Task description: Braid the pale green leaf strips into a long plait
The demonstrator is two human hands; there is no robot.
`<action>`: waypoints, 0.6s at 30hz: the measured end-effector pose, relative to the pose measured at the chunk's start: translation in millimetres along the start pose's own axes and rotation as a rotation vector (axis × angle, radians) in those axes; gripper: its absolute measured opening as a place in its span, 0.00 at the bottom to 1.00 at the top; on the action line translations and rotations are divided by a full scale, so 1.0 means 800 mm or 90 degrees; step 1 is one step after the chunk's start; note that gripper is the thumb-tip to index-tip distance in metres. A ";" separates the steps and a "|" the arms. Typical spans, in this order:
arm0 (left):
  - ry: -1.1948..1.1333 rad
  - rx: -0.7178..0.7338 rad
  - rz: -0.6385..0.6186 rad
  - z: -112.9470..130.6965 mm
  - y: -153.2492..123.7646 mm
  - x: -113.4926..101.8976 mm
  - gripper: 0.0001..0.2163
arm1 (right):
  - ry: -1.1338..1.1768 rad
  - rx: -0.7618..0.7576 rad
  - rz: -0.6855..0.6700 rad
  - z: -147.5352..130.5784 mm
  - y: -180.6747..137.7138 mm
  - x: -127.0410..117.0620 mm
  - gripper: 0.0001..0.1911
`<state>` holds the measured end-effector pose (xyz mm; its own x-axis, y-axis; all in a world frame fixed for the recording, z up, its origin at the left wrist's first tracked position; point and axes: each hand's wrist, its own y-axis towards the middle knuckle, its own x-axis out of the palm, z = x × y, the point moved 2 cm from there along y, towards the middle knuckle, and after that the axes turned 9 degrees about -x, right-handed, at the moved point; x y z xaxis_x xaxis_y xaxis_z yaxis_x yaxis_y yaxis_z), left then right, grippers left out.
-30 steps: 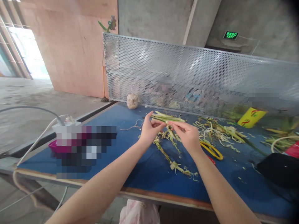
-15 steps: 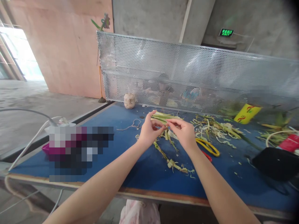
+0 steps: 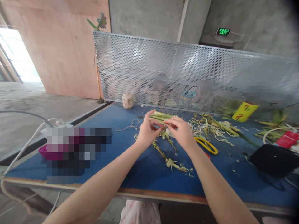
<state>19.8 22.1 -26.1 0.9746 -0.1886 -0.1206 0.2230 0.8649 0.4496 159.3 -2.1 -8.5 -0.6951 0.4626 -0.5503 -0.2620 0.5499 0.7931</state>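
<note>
My left hand (image 3: 147, 133) and my right hand (image 3: 181, 132) meet over the middle of the blue table, thumbs and fingertips pinched together. Between them they grip part of a yellow-green plant stalk, its short pieces hanging just below the fingertips. A knobbly plant stalk (image 3: 161, 151) with pale, curly ends trails from under my hands toward the front edge; whether it joins the gripped piece is hidden. Behind my fingers lies a bunch of green stems (image 3: 163, 116). Yellow-handled scissors or pliers (image 3: 207, 146) lie beside my right wrist, partly covered, with something red near them.
A perforated metal screen (image 3: 149, 68) stands along the back, with people behind it. Plant scraps (image 3: 217, 126), a yellow packet (image 3: 245, 111) and a black object (image 3: 273, 160) occupy the right. A whitish roll (image 3: 127, 101) and string (image 3: 128, 126) lie left; a magenta tray (image 3: 44, 151) is partly blurred.
The view has shifted slightly, so the surroundings appear a little further left. My hands keep their pinch on the stalk, with the right hand turned slightly inward.
</note>
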 end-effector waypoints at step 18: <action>0.096 0.003 0.018 0.002 -0.001 -0.001 0.31 | -0.307 -0.215 -0.136 -0.014 -0.006 -0.001 0.12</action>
<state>18.6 21.0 -25.1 0.9667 -0.0920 -0.2386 0.1957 0.8667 0.4588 153.7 -12.9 -8.7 -0.2435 0.6719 -0.6995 -0.6144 0.4512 0.6472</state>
